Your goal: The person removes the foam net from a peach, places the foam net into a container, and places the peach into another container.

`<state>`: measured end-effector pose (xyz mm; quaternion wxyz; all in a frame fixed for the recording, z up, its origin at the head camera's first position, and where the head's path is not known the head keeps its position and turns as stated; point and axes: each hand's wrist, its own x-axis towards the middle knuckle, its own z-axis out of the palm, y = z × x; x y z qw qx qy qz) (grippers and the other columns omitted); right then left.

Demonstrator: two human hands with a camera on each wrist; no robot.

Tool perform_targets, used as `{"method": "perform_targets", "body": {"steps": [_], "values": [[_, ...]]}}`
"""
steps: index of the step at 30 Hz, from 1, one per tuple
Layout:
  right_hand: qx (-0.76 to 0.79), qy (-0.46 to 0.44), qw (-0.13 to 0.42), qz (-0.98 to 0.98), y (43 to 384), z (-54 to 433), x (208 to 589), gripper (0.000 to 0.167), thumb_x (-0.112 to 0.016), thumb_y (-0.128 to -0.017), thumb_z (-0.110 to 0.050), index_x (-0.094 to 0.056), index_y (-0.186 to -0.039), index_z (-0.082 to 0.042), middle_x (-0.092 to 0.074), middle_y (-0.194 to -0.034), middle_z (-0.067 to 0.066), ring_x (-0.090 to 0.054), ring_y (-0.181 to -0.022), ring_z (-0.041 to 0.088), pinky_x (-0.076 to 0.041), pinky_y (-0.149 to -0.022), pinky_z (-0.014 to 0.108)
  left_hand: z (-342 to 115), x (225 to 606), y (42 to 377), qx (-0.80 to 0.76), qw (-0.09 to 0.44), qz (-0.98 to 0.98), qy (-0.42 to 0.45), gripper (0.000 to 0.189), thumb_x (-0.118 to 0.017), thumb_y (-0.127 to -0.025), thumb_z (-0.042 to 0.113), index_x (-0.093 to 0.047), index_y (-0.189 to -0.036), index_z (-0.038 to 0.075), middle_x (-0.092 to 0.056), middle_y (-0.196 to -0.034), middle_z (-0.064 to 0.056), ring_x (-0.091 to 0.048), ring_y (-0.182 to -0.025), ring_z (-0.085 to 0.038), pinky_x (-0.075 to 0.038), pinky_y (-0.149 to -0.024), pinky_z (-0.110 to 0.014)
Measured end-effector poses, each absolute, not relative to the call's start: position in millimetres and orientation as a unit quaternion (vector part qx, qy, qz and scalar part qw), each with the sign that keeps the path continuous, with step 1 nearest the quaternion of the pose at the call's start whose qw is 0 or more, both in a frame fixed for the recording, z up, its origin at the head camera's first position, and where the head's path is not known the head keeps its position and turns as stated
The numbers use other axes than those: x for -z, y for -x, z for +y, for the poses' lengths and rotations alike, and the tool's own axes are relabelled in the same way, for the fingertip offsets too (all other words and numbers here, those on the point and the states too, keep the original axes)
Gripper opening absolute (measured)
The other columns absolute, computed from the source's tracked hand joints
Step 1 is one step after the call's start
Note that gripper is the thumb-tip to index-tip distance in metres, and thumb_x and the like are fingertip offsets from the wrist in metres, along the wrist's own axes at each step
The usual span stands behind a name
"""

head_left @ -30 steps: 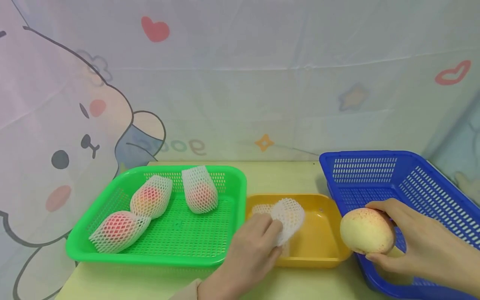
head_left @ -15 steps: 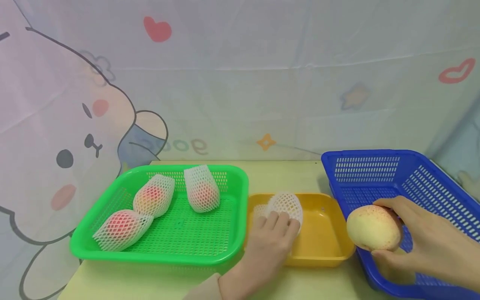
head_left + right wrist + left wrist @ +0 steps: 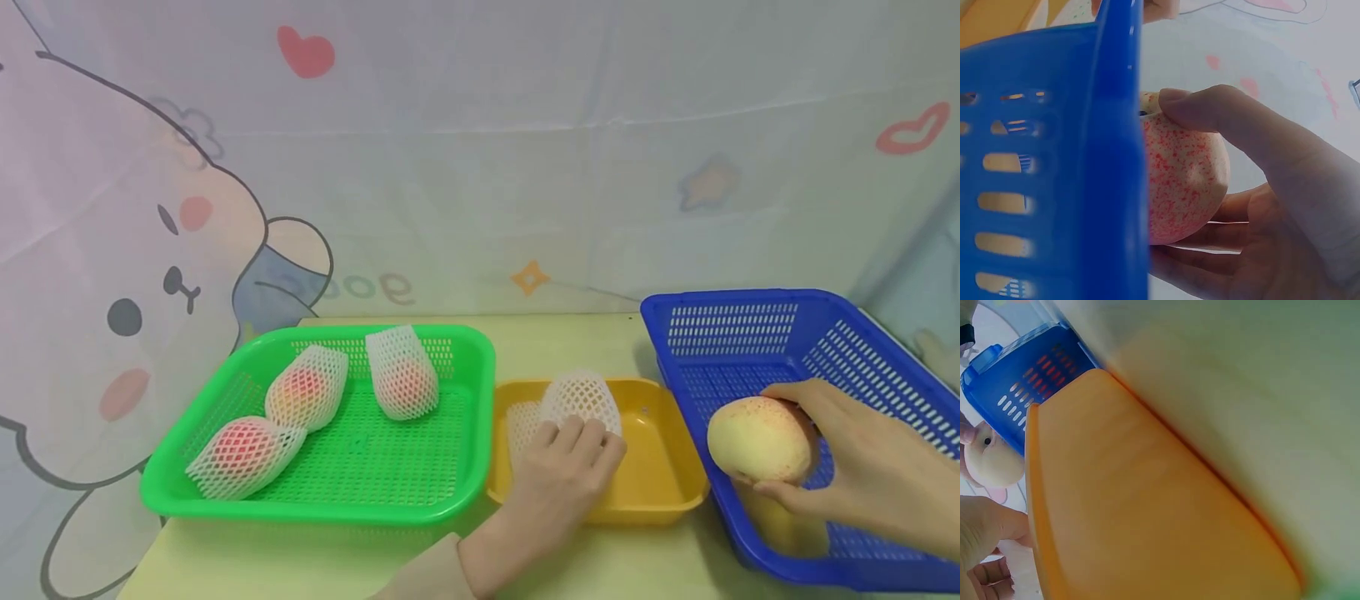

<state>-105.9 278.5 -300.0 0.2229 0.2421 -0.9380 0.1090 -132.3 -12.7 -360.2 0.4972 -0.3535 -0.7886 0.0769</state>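
In the head view my right hand (image 3: pixel 851 462) grips a pale yellow peach (image 3: pixel 759 439) over the near left side of the blue basket (image 3: pixel 723 302). Red speckles cover the peach (image 3: pixel 1185 181) in the right wrist view, where my thumb lies across its top and the fingers wrap below. At the yellow tray (image 3: pixel 656 458), my left hand (image 3: pixel 566 467) holds a white foam net sleeve (image 3: pixel 582 397) by its near end. Beside it in the tray lies more white foam netting (image 3: pixel 521 429), partly hidden by that hand.
On the left, a green basket (image 3: pixel 367 479) holds 3 red and yellow fruits in white foam nets, one net-wrapped fruit (image 3: pixel 408 387) at its back. Another yellow fruit (image 3: pixel 787 525) sits in the blue basket under my right hand. A printed cloth (image 3: pixel 465 192) hangs behind the table.
My left hand has shifted slightly right with the foam net sleeve and turned so its knuckles face up. My right hand has drifted a little right with the peach.
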Motion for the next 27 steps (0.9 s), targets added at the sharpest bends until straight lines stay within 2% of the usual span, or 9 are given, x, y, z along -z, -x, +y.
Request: {"method": "perform_targets", "body": {"steps": [8, 14, 19, 24, 27], "values": [[-0.091, -0.215, 0.229, -0.945, 110, 290, 304, 0.092, -0.095, -0.039, -0.043, -0.054, -0.112, -0.004, -0.062, -0.097, 0.01, -0.058, -0.071, 0.015, -0.048, -0.053, 0.022, -5, 352, 131, -0.083, 0.535, -0.756, 0.368, 0.03, -0.039, -0.094, 0.004, -0.059, -0.082, 0.023, -0.052, -0.077, 0.01, -0.047, -0.068, -0.008, -0.033, -0.059, -0.019], [-0.089, -0.204, 0.236, -0.946, 113, 299, 309, 0.091, -0.095, -0.037, -0.039, -0.054, -0.109, -0.001, -0.062, -0.095, 0.014, -0.06, -0.076, 0.028, -0.048, -0.054, 0.026, 1, 346, 129, -0.089, 0.538, -0.751, 0.373, 0.032, -0.036, -0.094, 0.002, -0.057, -0.08, 0.023, -0.051, -0.076, 0.01, -0.045, -0.067, -0.007, -0.032, -0.058, -0.018], [-0.082, -0.182, 0.22, -0.955, 114, 301, 309, 0.089, -0.095, -0.039, -0.038, -0.054, -0.108, 0.001, -0.062, -0.096, 0.017, -0.061, -0.078, 0.031, -0.045, -0.052, 0.027, 3, 349, 131, -0.099, 0.526, -0.759, 0.371, 0.033, -0.034, -0.095, 0.003, -0.056, -0.08, 0.023, -0.051, -0.077, 0.01, -0.046, -0.068, -0.008, -0.032, -0.059, -0.019], [-0.076, -0.151, 0.193, -0.967, 113, 301, 308, 0.087, -0.094, -0.041, -0.034, -0.054, -0.106, 0.007, -0.06, -0.091, 0.022, -0.058, -0.072, 0.032, -0.047, -0.05, 0.038, 6, 350, 131, -0.101, 0.531, -0.755, 0.371, 0.033, -0.035, -0.096, 0.003, -0.055, -0.079, 0.023, -0.051, -0.077, 0.01, -0.046, -0.067, -0.007, -0.032, -0.057, -0.018], [-0.072, -0.136, 0.181, -0.971, 114, 303, 310, 0.086, -0.094, -0.041, -0.033, -0.054, -0.104, 0.009, -0.059, -0.088, 0.023, -0.056, -0.07, 0.031, -0.046, -0.05, 0.038, 8, 347, 130, -0.102, 0.535, -0.752, 0.372, 0.033, -0.035, -0.096, 0.003, -0.055, -0.078, 0.023, -0.051, -0.076, 0.01, -0.045, -0.066, -0.006, -0.032, -0.057, -0.018]]}}
